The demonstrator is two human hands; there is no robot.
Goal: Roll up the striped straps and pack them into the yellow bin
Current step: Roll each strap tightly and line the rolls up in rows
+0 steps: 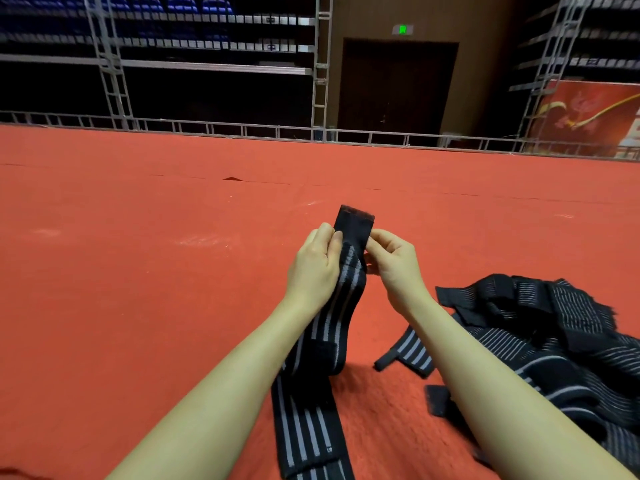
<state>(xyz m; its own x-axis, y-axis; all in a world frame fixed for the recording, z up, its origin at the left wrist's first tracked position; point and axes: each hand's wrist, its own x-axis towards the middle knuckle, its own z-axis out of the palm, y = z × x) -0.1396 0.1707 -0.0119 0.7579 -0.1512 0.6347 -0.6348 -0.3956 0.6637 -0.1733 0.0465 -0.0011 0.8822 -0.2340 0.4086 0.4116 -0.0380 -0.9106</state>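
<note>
Both grips, left hand and right hand, pinch striped strap; lower end cut off.

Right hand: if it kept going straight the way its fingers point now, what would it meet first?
The right hand points leftward and already pinches the strap's plain black end. Past that, the first thing would be the left hand gripping the opposite edge. Depth between them is hard to judge here.

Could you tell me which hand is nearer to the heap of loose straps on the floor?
Right. The right hand is closer to the heap of straps; the left hand is farther, across the held strap.
</note>
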